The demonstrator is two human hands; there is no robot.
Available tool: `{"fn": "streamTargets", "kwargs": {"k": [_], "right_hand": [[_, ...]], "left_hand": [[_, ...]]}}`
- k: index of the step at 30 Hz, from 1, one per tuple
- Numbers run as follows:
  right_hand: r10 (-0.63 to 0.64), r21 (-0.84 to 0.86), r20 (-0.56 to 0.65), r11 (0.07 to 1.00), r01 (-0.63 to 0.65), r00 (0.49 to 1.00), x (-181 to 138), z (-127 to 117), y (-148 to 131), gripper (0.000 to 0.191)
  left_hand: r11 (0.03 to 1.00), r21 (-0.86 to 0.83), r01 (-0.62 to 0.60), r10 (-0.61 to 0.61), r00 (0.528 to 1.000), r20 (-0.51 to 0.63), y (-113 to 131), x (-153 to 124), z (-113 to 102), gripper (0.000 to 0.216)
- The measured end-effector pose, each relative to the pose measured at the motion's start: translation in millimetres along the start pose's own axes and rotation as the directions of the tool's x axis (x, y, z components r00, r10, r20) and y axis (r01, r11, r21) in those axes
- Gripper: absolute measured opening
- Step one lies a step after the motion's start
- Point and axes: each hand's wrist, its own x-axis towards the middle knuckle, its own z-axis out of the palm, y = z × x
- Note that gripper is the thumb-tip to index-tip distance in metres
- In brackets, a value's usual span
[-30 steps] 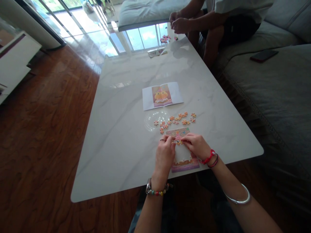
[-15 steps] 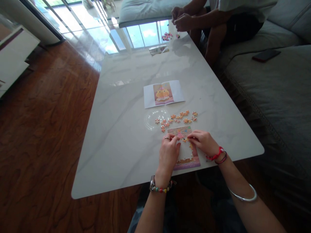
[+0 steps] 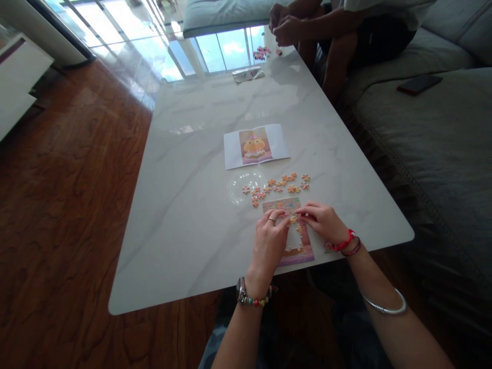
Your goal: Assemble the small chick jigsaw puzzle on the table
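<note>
A partly assembled jigsaw puzzle lies at the table's near edge, its frame filled in around a white gap. A yellow puzzle piece shows between my two hands, at the upper part of the gap. My left hand bends over the puzzle's left side, thumb and fingertips closed at the piece. From the right, my right hand pinches the same piece; its fingertips partly cover the contact. Just beyond the puzzle are several loose orange puzzle pieces.
A creased reference picture lies farther up the marble table. Near the far end are a crumpled packet and a pile of pink pieces. Another person's hands are there. A phone rests on the sofa.
My left hand has shifted slightly right and closer to my right hand, covering more of the puzzle's gap. The whole view has moved a little.
</note>
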Motion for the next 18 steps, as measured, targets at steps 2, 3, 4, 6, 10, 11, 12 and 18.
{"fn": "streamTargets", "kwargs": {"k": [2, 3, 4, 6, 10, 11, 12, 18], "right_hand": [[0.013, 0.007, -0.017, 1.000, -0.013, 1.000, -1.2, -4.0, 1.2, 0.017], [0.014, 0.002, -0.018, 1.000, -0.014, 1.000, -1.9, -5.2, 1.9, 0.017], [0.011, -0.004, -0.013, 1.000, -0.011, 1.000, -2.5, -5.8, 2.7, 0.017], [0.002, -0.020, 0.007, 1.000, -0.002, 1.000, -3.5, -5.5, 4.1, 0.017], [-0.013, -0.038, 0.040, 0.999, 0.014, 0.999, -4.6, -2.5, 5.9, 0.016], [-0.016, -0.040, 0.045, 0.999, 0.018, 0.999, -4.8, -2.0, 6.1, 0.016], [-0.019, -0.041, 0.048, 0.999, 0.021, 0.999, -4.9, -1.7, 6.1, 0.016], [-0.042, -0.059, 0.066, 0.997, 0.046, 0.997, -4.9, -1.7, 4.4, 0.017]], "left_hand": [[1.000, 0.011, -0.004, 0.004, 1.000, 0.011, 1.9, -0.5, 1.2, 0.026], [1.000, 0.017, -0.003, 0.003, 1.000, 0.013, 2.9, -0.4, 2.2, 0.026], [1.000, 0.022, 0.001, -0.001, 1.000, 0.014, 3.8, -0.2, 3.4, 0.025], [0.999, 0.030, 0.022, -0.022, 1.000, 0.000, 5.3, 0.9, 6.4, 0.021], [0.996, 0.038, 0.078, -0.076, 0.996, -0.045, 6.5, 2.7, 11.0, 0.013], [0.996, 0.035, 0.081, -0.079, 0.996, -0.044, 6.4, 2.7, 11.4, 0.012], [0.997, 0.028, 0.078, -0.077, 0.996, -0.036, 6.2, 2.5, 11.5, 0.012], [0.995, -0.009, 0.101, -0.101, 0.995, -0.013, 5.2, 2.7, 9.8, 0.012]]}}
